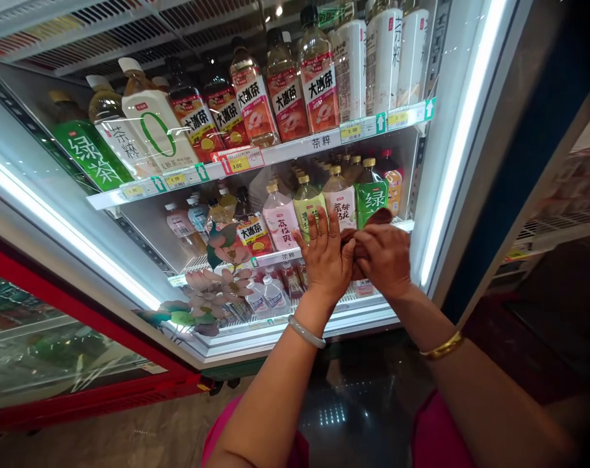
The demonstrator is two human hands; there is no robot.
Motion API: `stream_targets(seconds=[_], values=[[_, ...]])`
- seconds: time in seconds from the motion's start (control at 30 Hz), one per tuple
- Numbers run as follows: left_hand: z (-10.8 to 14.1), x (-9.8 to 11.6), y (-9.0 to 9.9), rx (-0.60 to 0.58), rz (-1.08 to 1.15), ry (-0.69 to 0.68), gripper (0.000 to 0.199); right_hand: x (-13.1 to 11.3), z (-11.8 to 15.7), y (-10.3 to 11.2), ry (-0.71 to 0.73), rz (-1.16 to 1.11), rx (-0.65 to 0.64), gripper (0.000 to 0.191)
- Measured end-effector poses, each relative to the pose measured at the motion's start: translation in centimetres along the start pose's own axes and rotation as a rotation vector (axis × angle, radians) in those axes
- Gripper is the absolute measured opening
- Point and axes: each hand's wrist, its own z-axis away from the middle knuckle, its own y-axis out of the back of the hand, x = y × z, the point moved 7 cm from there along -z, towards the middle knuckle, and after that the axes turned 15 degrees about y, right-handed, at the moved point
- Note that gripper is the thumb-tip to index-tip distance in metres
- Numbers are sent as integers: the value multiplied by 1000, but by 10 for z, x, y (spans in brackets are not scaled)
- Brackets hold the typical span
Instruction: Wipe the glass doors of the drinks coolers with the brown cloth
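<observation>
The thin, curved leaf-like piece (380,216) is dark reddish brown. The flat flower-shaped decal (210,289) has dusty pink petals shading paler, with muted green leaves. The smooth round bangle (305,333) is milky grey-white; the shiny metal bangle (444,345) is yellow gold. The loose cloth garment (434,432) is magenta (the brightest pink here). One tall plastic bottle (93,156) wears a green label with white characters; another wide-labelled plastic bottle (153,133) is white with a big green zero. The neighbouring cooler's straight frame (90,311) is red.
</observation>
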Motion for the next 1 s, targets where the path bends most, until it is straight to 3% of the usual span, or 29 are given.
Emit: stream_targets(seconds=[0.07, 0.13, 0.23, 0.3, 0.4, 0.53, 0.67, 0.8, 0.9, 1.0], values=[[0, -1, 2, -7, -18, 8, 70, 23, 0, 7, -140, 30, 30, 34], [2, -1, 4, -6, -37, 2, 70, 46, -6, 18, -314, 62, 137, 40], [1, -6, 9, 10, -81, 2, 72, 55, -28, 29, -433, 79, 292, 49], [-3, -13, 14, 24, -112, 19, 73, 45, -44, 27, -413, 60, 317, 55], [-13, -24, 26, 55, -130, 52, 72, 14, -60, 14, -267, 7, 221, 55], [-25, -39, 45, 78, -114, 98, 71, -11, -53, 5, -78, -27, 153, 44], [-28, -46, 56, 57, -83, 83, 71, 21, -43, 14, -273, 4, 275, 45], [-25, -50, 58, 20, -64, 29, 76, 40, -65, 22, -444, 69, 435, 41], [-22, -55, 59, -20, -55, 21, 79, 22, -100, 18, -402, 71, 442, 41], [-18, -56, 68, 14, 26, -8, 81, -11, -131, 7, -292, 4, 339, 40]])
